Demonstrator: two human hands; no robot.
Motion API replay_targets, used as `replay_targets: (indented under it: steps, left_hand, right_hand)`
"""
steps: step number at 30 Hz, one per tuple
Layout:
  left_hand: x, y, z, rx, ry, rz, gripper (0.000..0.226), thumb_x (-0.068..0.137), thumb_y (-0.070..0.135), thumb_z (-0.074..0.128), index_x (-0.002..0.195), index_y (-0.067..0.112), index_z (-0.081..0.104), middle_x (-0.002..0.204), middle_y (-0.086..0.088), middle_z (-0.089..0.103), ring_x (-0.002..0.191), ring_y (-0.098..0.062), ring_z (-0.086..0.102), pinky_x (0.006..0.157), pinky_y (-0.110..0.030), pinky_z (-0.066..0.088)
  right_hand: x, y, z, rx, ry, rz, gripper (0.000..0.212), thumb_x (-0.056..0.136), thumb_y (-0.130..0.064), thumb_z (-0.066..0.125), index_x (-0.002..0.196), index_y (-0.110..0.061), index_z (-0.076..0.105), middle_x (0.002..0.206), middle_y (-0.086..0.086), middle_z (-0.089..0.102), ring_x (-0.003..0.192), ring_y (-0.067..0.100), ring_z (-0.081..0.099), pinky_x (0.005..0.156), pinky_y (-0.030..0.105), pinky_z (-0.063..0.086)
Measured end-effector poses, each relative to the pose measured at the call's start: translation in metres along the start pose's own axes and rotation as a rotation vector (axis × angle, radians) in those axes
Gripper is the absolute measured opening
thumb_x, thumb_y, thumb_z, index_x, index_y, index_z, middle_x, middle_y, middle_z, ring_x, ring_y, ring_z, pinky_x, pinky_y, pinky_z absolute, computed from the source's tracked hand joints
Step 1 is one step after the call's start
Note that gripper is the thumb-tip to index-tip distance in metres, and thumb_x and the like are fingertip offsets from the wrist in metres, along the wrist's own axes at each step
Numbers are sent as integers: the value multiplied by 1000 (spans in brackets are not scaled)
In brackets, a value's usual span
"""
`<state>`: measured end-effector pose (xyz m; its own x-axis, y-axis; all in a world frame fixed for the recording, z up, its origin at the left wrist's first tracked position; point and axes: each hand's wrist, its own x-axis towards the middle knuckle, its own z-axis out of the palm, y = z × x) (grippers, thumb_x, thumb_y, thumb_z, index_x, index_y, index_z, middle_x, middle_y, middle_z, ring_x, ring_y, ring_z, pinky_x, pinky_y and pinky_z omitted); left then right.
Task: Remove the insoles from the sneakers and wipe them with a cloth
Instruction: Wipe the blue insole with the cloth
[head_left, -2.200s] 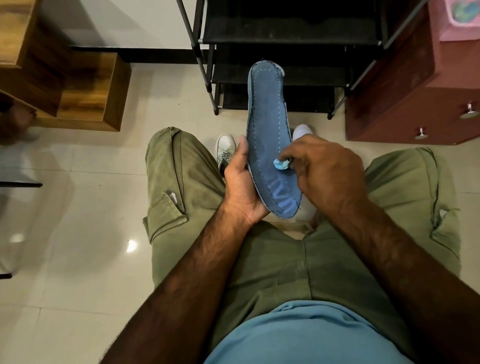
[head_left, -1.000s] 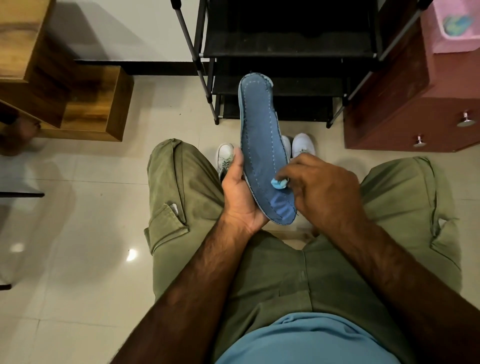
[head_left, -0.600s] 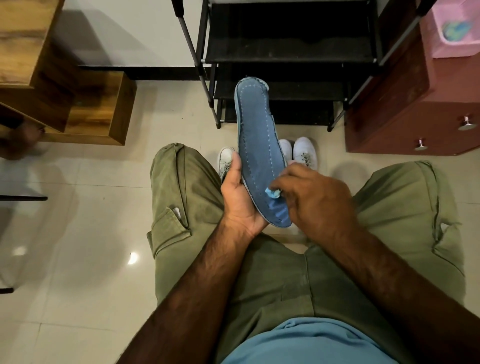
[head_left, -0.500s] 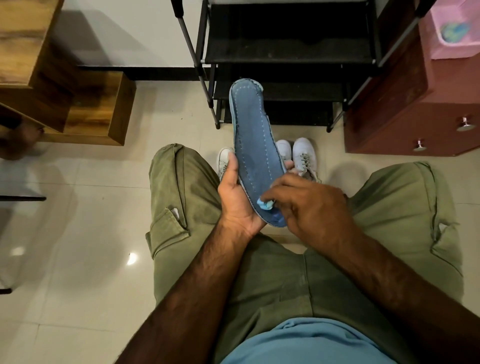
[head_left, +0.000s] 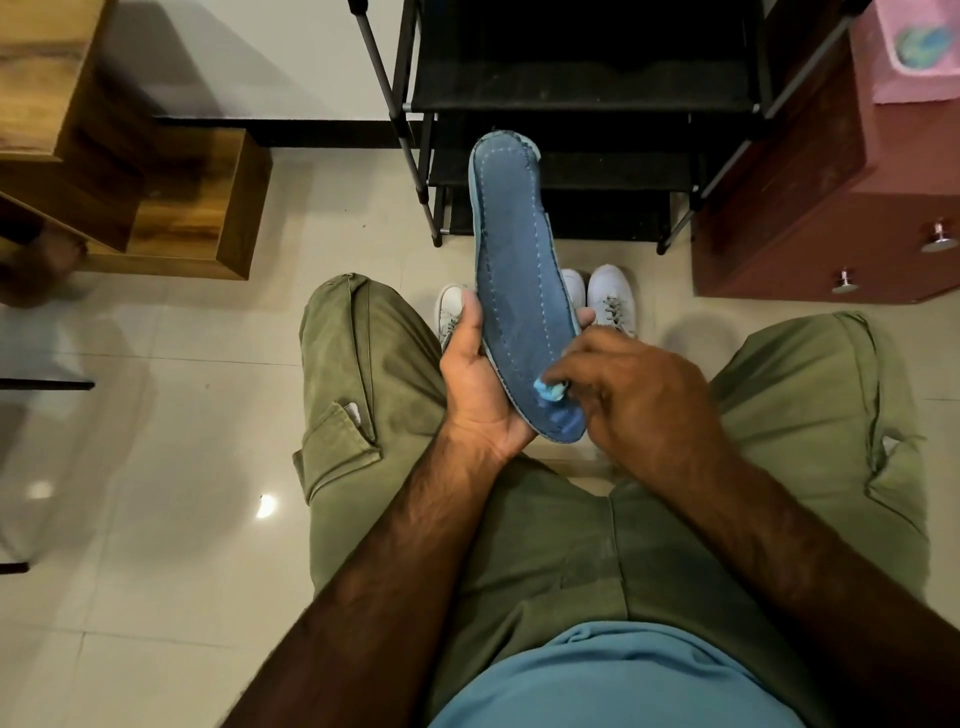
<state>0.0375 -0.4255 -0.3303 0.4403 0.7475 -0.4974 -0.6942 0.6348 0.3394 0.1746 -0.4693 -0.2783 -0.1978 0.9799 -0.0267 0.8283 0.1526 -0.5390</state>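
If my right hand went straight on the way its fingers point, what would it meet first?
The right hand, pinching the cloth, points its fingers at the near end of the insole, so that comes first; the cloth seems to touch it. The left hand lies behind, though depth is unclear.

Olive-green cargo trousers (head_left: 545, 561), soft creased fabric; could be shorts, as the legs drop out of sight past the knees. Flapped cargo pocket (head_left: 337, 447) on L thigh w/ small white tag (head_left: 356, 414) at its top edge. Second pocket (head_left: 883, 452) on R thigh, corner of the flap lifted. Stitched side seam (head_left: 367, 332) down L leg, fly seam (head_left: 611, 525) at centre. Plain light-blue shirt (head_left: 613, 680) over the waist. L forearm (head_left: 415, 551) & R forearm (head_left: 789, 551) bare, hairy. L hand (head_left: 475, 387) & R hand (head_left: 644, 400) bare too.
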Motion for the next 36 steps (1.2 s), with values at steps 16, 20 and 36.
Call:
replay_targets:
  steps: [16,20,36]
  left_hand:
    - [3,1,-2,-55,95,-6,95,94,75,37,150,-1,45,152,-36,40,136,-47,44,116,-58,36]
    - [0,1,-5,-52,111,-5,95,93,75,40,152,0,43,154,-33,39,134,-47,45,115,-61,36]
    - [-2,3,2,-96,34,3,85,93,74,39,136,4,58,119,-25,66,106,-39,67,104,-64,47]
  right_hand:
    - [-8,12,-5,-87,-5,3,20,86,-14,75,100,-27,76,101,-8,69,82,19,67,66,39,58]
    - [-19,9,-4,-52,-68,-66,22,85,-12,75,100,-27,76,101,-9,68,80,18,68,62,39,58]
    - [-29,5,-3,-61,-108,-67,25,84,-14,69,103,-29,75,104,-9,66,83,16,66,63,41,59]
